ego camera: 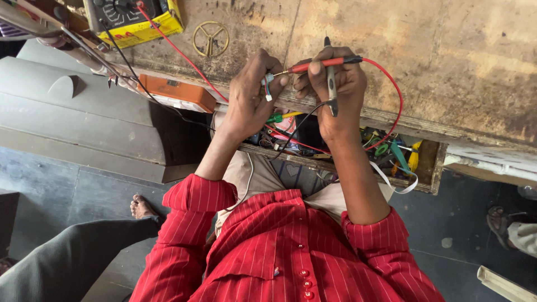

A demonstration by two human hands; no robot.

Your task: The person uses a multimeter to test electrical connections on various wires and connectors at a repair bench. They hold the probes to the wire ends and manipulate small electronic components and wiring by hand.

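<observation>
Right hand gripped two probes, one red probe, one black probe. Left hand fingers pinched one small connector at red tip, above desk edge.

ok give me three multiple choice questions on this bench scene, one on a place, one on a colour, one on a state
1. Where is the yellow meter?
A. top left of the bench
B. in the drawer
C. on the floor

2. What colour is the probe held crosswise in the right hand?
A. green
B. red
C. white

3. What is the state of the drawer under the bench?
A. shut
B. taken out
C. pulled open

Answers: 1 A, it sits at the bench's far left corner. 2 B, the red probe trails a red wire. 3 C, tools and wires show inside it. The left hand pinches a small part at the probe's tip.
</observation>
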